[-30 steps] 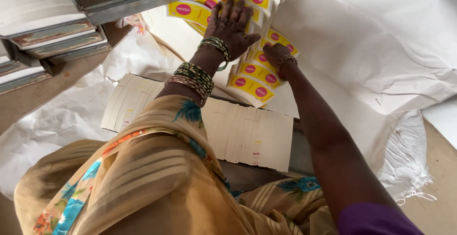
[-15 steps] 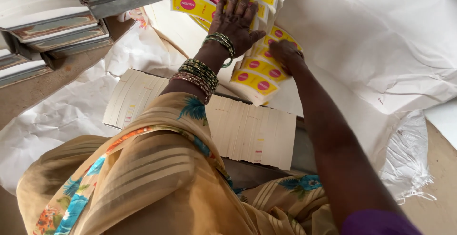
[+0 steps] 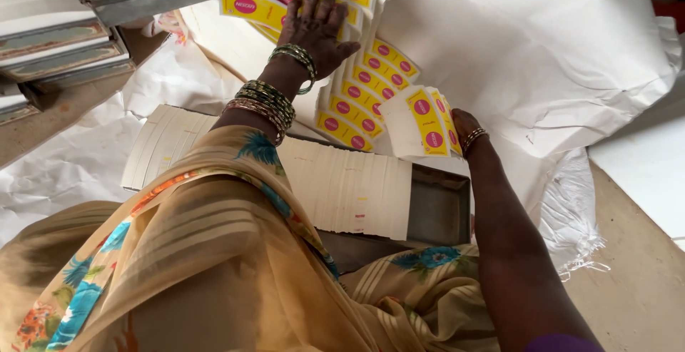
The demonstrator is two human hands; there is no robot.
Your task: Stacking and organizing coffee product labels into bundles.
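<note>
Yellow printed sheets (image 3: 360,84) with pink ovals are fanned out at twelve o'clock, pinned flat under the spread left hand (image 3: 314,27). A small bundle (image 3: 421,122) is gripped edge-on by the right hand (image 3: 464,127) at one o'clock, lifted off the fan — most sheets seemingly remain unhandled. A row of blank white cards (image 3: 335,181) is laid over a dark metal tray (image 3: 439,213) at centre. Crumpled white paper (image 3: 542,45) covers a brownish floor; grey stacked boards (image 3: 50,45) are seen at ten o'clock.

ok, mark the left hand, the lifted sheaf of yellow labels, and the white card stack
left hand (image 3: 317,27), head view, back of the hand
lifted yellow labels (image 3: 427,120), head view, front yellow face
white card stack (image 3: 349,188), head view, top face
</note>
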